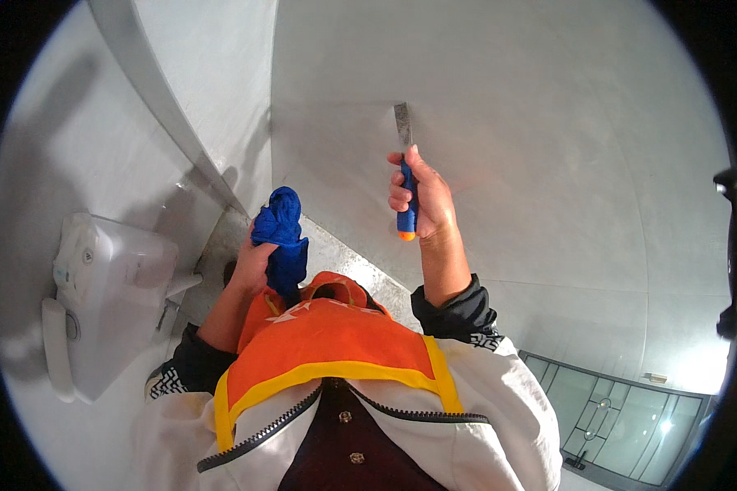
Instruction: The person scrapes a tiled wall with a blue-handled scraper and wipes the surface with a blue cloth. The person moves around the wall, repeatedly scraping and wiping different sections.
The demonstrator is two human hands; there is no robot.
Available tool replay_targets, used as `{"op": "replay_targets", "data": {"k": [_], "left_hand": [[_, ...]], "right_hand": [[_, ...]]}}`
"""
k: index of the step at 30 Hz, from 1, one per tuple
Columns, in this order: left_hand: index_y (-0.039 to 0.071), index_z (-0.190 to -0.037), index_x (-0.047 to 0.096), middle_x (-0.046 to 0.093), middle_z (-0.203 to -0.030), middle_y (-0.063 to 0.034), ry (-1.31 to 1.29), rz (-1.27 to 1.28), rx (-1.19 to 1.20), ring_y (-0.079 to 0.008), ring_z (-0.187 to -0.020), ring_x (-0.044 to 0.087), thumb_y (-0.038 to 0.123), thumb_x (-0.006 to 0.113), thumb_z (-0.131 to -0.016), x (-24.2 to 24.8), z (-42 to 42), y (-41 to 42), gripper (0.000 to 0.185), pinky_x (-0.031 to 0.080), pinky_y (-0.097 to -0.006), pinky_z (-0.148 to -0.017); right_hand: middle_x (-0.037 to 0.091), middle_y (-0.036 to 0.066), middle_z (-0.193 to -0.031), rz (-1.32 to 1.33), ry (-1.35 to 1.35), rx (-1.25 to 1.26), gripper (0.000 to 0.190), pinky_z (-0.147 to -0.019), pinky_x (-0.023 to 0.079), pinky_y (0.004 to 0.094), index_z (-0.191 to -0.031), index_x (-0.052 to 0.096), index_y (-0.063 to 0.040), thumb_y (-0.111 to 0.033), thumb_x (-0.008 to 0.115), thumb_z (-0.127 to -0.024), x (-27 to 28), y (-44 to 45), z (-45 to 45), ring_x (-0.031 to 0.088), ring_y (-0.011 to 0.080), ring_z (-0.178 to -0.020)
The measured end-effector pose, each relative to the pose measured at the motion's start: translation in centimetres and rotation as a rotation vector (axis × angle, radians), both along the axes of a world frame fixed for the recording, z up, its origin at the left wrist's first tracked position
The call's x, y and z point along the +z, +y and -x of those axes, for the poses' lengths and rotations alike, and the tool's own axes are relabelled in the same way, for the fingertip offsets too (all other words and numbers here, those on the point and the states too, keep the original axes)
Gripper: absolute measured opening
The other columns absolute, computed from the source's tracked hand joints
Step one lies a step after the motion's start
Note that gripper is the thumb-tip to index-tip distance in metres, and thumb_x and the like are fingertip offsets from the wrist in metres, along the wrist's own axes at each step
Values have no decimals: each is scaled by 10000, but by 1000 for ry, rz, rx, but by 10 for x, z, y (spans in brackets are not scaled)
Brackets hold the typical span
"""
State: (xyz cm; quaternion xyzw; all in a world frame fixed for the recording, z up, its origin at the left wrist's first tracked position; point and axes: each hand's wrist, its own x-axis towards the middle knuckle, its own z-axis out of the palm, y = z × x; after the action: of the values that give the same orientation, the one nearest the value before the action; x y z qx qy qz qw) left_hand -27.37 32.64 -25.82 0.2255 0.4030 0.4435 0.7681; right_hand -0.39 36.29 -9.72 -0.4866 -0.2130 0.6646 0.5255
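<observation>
My right hand (430, 195) is wrapped around the blue handle of a scraper (403, 126), whose handle ends in an orange cap. The scraper's flat metal blade is stained and points up the picture, its tip at or close to the grey wall (516, 153); whether it touches, I cannot tell. A bunched blue cloth (286, 245) is in my left hand (255, 264), held in front of the orange apron (331, 344) with yellow trim. Part of the left fingers is hidden behind the cloth.
To the left, a white wall-mounted unit (123, 276) with rounded corners juts out. A grey strip (166, 98) runs along the left wall down to the corner. Speckled floor (350, 248) shows below my hands. A glass-panelled door or window (614, 417) stands at the lower right.
</observation>
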Motion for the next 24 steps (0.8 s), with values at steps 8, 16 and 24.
{"op": "replay_targets", "data": {"k": [8, 16, 24], "left_hand": [[123, -1310, 435, 589, -1139, -62, -11, 106, 33, -195, -1012, 582, 116, 647, -820, 4, 2, -1, 534, 479, -352, -874], [121, -1286, 457, 599, -1109, -61, -62, 51, 35, -188, -978, 596, 93, 636, -821, 6, 0, 0, 498, 491, -347, -850], [111, -1283, 451, 596, -1114, -61, -73, 73, 39, -190, -993, 590, 95, 642, -820, 7, -3, -2, 502, 480, -348, -866]], "right_hand": [[445, 18, -718, 37, 45, -32, 392, -421, 331, 215, -1044, 486, -13, -384, 534, -927, 4, 1, 4, 380, 76, -506], [428, 6, -730, 89, 25, -71, 399, -431, 329, 208, -1045, 472, -29, -401, 544, -919, 4, -2, 3, 365, 60, -505], [451, 24, -722, 89, -4, -104, 394, -432, 348, 230, -1019, 499, 6, -364, 577, -909, 2, -2, 7, 401, 86, -516]]}}
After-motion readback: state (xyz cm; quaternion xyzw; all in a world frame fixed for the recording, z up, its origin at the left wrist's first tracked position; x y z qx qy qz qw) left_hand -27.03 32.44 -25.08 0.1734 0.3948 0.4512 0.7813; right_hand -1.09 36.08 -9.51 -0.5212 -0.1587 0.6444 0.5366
